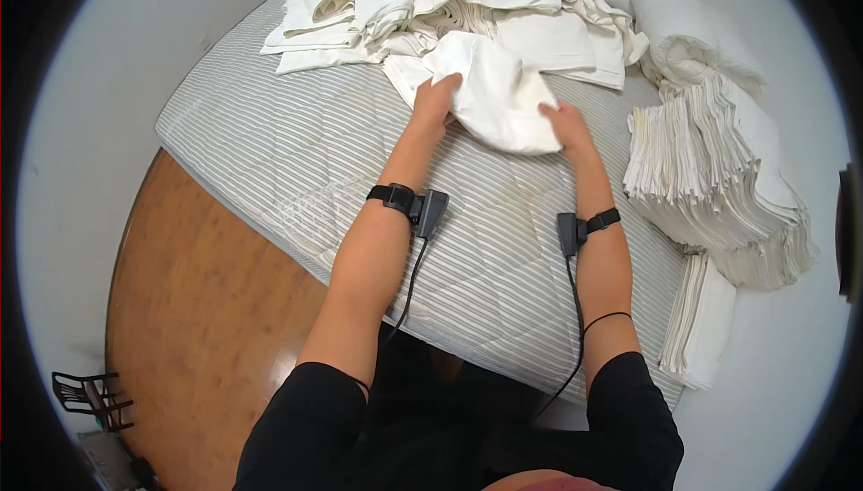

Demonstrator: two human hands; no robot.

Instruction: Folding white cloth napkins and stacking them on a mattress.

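A white cloth (pixel 502 97) hangs between my two hands, bunched and partly folded, over the far part of a striped mattress (pixel 323 147). My left hand (pixel 437 101) grips its left side, the thumb on top. The lower right edge is pinched in my right hand (pixel 566 125). Just beyond the cloth lies a loose heap of white cloths (pixel 532 39), some folded flat and some crumpled. Parts of the heap are hidden behind the held cloth.
Tall stacks of folded white cloths (pixel 701 167) lean at the right by the wall, with a smaller stack (pixel 698 322) nearer me. Behind them is a rolled white quilt (pixel 694 33). Cables run from devices strapped to my forearms. A dark chair (pixel 91 397) stands on the wooden floor at lower left.
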